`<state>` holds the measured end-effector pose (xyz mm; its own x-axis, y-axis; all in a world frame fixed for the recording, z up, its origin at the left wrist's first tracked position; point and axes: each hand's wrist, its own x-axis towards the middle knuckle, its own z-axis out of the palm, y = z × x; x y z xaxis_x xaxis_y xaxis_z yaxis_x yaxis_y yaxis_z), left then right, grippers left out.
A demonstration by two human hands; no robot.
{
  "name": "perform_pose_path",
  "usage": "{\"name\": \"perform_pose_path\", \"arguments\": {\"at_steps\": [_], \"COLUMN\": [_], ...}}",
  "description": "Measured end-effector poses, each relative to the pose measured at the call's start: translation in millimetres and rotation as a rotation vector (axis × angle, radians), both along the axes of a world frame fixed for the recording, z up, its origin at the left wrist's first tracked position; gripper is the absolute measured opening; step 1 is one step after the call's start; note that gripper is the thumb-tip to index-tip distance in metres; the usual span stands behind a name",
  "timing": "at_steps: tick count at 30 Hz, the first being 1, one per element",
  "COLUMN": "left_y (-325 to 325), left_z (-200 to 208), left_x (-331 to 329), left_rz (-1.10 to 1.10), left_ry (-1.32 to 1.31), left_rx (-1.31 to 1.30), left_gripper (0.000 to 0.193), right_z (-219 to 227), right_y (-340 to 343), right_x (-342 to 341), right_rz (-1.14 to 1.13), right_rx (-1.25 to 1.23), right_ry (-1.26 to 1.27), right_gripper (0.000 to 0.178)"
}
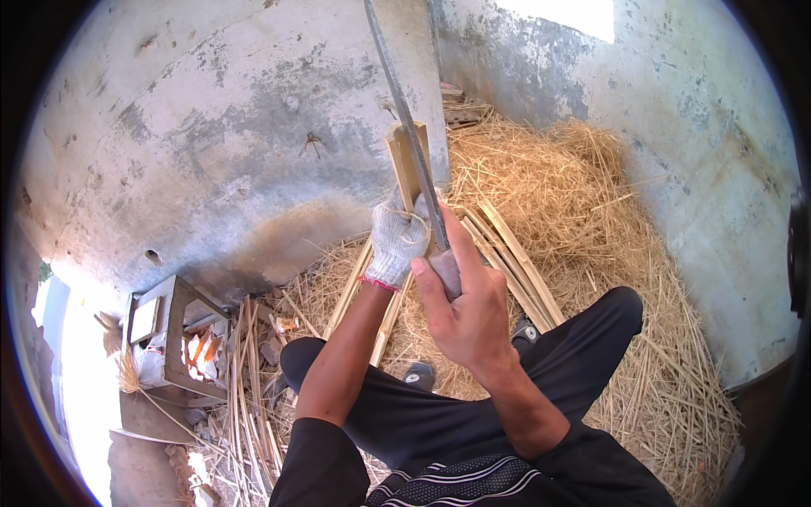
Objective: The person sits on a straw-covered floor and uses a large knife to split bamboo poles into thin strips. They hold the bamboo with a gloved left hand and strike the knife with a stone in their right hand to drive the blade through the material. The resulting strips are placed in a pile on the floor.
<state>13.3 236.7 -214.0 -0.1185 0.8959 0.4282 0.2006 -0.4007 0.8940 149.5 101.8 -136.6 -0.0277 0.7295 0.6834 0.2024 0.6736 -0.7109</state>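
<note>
1. Pale yellow, thick bamboo piece (403,160): one, upright above the gloved left hand (397,245), whose fingers curl closed around its lower end.
2. Long, dark steel knife (411,127): one, its blade slanting across the bamboo; whether they touch, I cannot tell. The bare right hand (475,313) is closed around its handle.
3. Progress, as judged: the held piece looks not yet split; narrow, pale bamboo strips (519,260) already lie cut on the floor, about three beside the right knee and two left of centre.
4. Golden, loose straw heap (549,194): one, beyond them.
5. Grey-brown, boxy wooden frame (175,334): one, far left.
</note>
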Motion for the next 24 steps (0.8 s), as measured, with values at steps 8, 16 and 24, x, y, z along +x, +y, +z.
{"name": "perform_pose_path", "arguments": {"at_steps": [8,16,24], "left_y": [-10,-27,-25], "left_z": [12,18,14], "left_x": [5,5,-3], "left_rz": [-0.010,-0.333,-0.652], "left_ry": [0.057,-0.411,-0.641], "left_rx": [0.030,-0.133,-0.055], "left_gripper": [0.017,0.017,0.030], "right_z": [-2,6,26], "right_y": [-5,-2,14], "right_x": [5,-6,-20], "right_rz": [0.003,-0.065,-0.087], "right_rx": [0.012,-0.015,-0.135], "right_ry": [0.011,-0.092,-0.093], "right_gripper": [0.060,0.059,0.053]}}
